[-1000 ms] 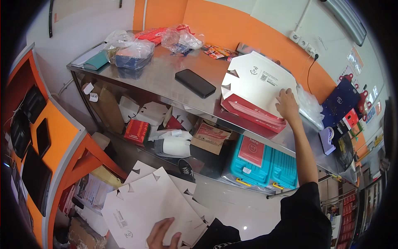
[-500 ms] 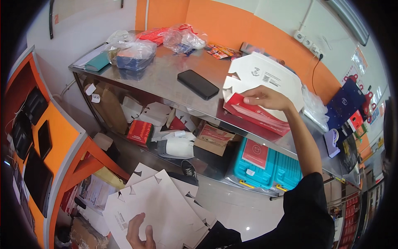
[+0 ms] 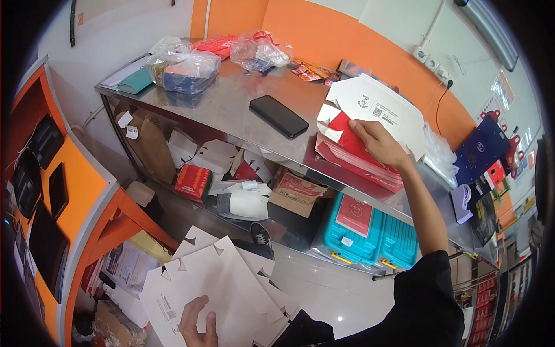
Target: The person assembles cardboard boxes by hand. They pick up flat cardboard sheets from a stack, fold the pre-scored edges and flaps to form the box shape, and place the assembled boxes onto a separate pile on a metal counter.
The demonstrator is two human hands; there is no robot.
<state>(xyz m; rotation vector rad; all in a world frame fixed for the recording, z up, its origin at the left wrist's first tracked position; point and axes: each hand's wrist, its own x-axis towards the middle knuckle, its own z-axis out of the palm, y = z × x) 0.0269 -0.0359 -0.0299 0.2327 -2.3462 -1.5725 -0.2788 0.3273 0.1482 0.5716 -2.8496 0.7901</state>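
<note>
My right hand (image 3: 377,143) grips the top sheet of a stack of flat red-and-white cardboard box blanks (image 3: 370,124) on the steel table (image 3: 231,110), lifting its white underside. My left hand (image 3: 198,322) holds a bundle of white flat box blanks (image 3: 217,286) low over the floor, fingers spread on the top sheet. A black phone (image 3: 278,116) lies on the table left of the red stack.
Plastic-wrapped bundles (image 3: 185,69) sit at the table's far left. The lower shelf holds red boxes (image 3: 193,180), a brown carton (image 3: 291,194) and a teal case (image 3: 370,231). An orange-framed unit (image 3: 69,191) stands at my left. Orange wall behind.
My right hand has slid from the far edge of the white sheet to its near edge and gripped it. My left hand has shifted right along the white bundle.
</note>
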